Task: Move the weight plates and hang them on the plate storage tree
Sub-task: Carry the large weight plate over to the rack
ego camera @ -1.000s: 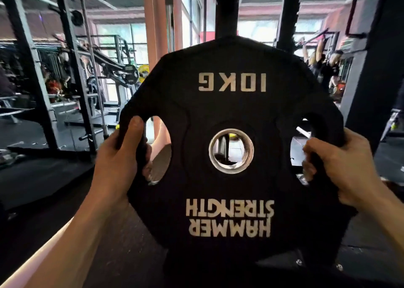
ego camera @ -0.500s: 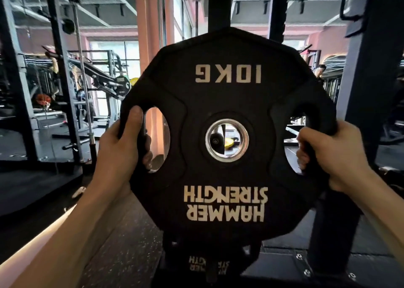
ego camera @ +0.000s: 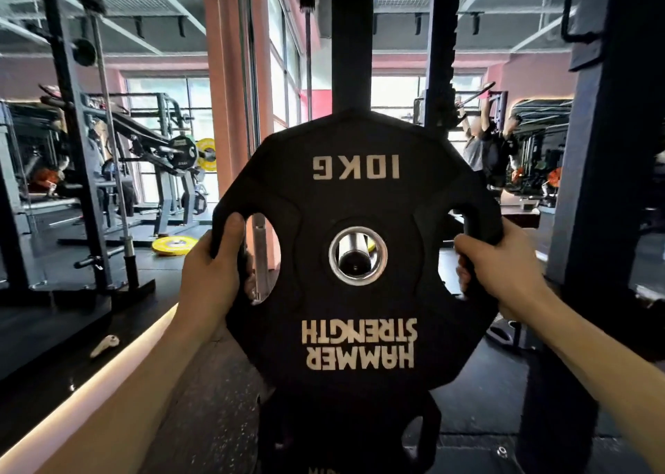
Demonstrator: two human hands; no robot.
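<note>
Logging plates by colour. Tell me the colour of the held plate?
Black with pale lettering, on the weight plate, head view.

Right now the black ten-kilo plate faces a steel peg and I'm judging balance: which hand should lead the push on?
Neither clearly: left hand and right hand grip opposite cutouts of the black 10KG plate level, with the steel peg centred in its hole. Push evenly.

A gym: steel racks (ego camera: 77, 185) with barbells (ego camera: 111, 157) stand on black rubber flooring (ego camera: 118, 419), a yellow plate (ego camera: 175, 245) lies on the floor, and a 10KG plate (ego camera: 356, 250) reads "Hammer Strength".
</note>
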